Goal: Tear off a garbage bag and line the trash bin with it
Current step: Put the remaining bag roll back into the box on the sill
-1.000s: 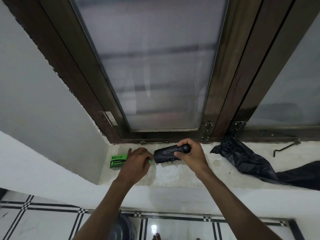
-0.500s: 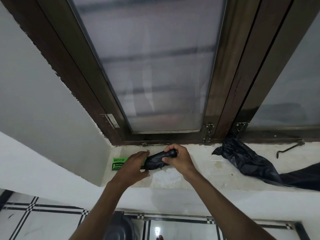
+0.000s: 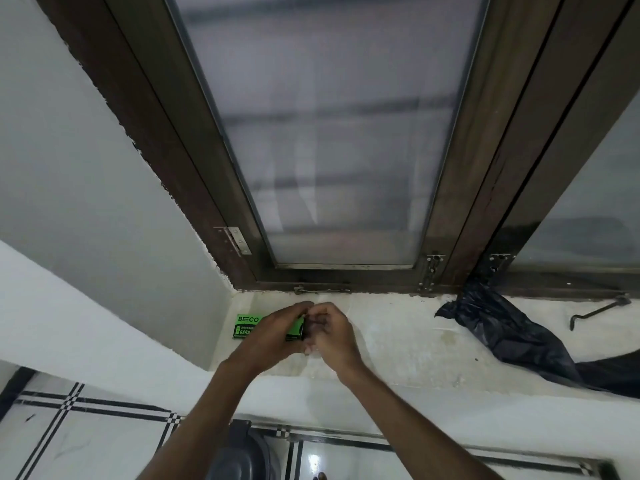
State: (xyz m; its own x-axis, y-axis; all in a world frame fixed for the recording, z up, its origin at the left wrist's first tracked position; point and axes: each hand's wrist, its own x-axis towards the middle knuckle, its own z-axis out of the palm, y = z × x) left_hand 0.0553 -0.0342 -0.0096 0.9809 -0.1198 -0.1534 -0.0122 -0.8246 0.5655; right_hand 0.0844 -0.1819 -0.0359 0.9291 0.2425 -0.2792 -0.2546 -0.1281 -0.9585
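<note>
Windowsill (image 3: 398, 344): 1 green box (image 3: 246, 326), 2 hands.

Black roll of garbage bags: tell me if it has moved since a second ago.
Yes. The black roll of garbage bags has gone left toward the green cardboard box on the sill, now mostly hidden at its open end between both hands.

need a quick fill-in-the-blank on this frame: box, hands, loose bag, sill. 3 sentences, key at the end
1. The box on the sill is black and ____.
2. The loose black bag lies on the sill to the ____ of both hands.
3. The left hand and right hand meet at the box's ____ end.

Missing words: green; right; right
</note>
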